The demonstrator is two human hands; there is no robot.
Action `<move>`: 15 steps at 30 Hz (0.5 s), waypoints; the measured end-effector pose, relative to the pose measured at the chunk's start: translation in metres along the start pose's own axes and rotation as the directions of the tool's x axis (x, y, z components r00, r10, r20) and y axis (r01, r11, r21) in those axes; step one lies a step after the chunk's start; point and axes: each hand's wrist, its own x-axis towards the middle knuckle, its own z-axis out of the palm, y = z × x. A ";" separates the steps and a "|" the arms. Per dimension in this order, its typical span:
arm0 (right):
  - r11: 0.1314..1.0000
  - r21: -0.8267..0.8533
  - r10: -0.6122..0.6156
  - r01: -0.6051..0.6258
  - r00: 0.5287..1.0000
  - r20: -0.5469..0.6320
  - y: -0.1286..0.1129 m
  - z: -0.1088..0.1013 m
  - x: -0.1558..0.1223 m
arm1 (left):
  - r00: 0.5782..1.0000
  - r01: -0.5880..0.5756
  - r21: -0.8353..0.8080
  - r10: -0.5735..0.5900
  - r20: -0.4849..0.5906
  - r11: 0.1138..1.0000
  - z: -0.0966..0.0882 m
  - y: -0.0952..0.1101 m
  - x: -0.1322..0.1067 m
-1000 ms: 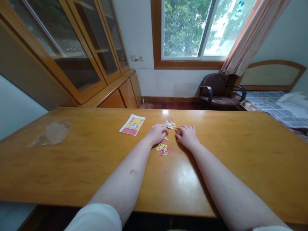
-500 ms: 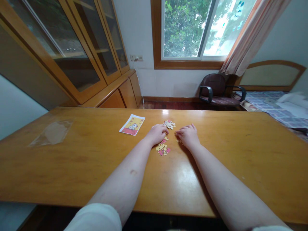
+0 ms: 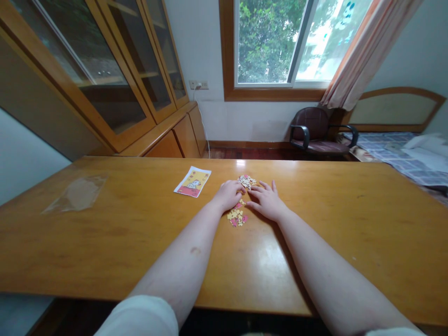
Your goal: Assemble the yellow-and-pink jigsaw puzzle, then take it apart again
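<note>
My left hand (image 3: 230, 194) rests on the table with its fingers curled together and pointing down; anything inside them is hidden. Just in front of it is a pile of jigsaw puzzle pieces (image 3: 246, 181), mostly pale side up. A second, looser group of yellow and pink puzzle pieces (image 3: 237, 217) lies nearer me, with a few pieces reaching up beside my left hand. My right hand (image 3: 268, 200) is palm down with its fingers spread, their tips close to the pale pile. Whatever lies under that palm is covered.
A picture card (image 3: 193, 181) with a cartoon animal on yellow and pink lies left of my hands. Farther left is a clear plastic bag (image 3: 77, 193). The wooden table (image 3: 140, 247) extends to both sides. Beyond its far edge stands an office chair (image 3: 315, 130).
My right hand has shifted left toward the pieces, and its fingers have spread. Pieces seen beneath it before are now covered or moved. My left hand has barely moved.
</note>
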 end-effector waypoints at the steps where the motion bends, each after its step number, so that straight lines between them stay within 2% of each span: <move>1: 1.000 0.001 0.013 -0.013 1.000 -0.024 0.000 -0.001 0.000 | 1.000 0.001 -0.004 -0.001 -0.003 1.000 0.000 0.000 0.000; 4: 0.999 0.004 0.042 -0.042 0.997 -0.067 0.000 -0.001 -0.001 | 1.000 0.000 -0.010 0.000 -0.008 1.000 0.000 0.000 0.000; 10: 0.998 0.022 0.056 -0.055 0.997 -0.059 0.000 0.000 0.000 | 1.000 0.011 -0.011 -0.011 -0.011 1.000 0.000 0.000 0.000; 15: 0.990 0.025 0.141 -0.140 0.985 -0.104 0.000 -0.001 0.001 | 1.000 0.021 -0.009 -0.021 0.003 1.000 -0.001 0.000 0.000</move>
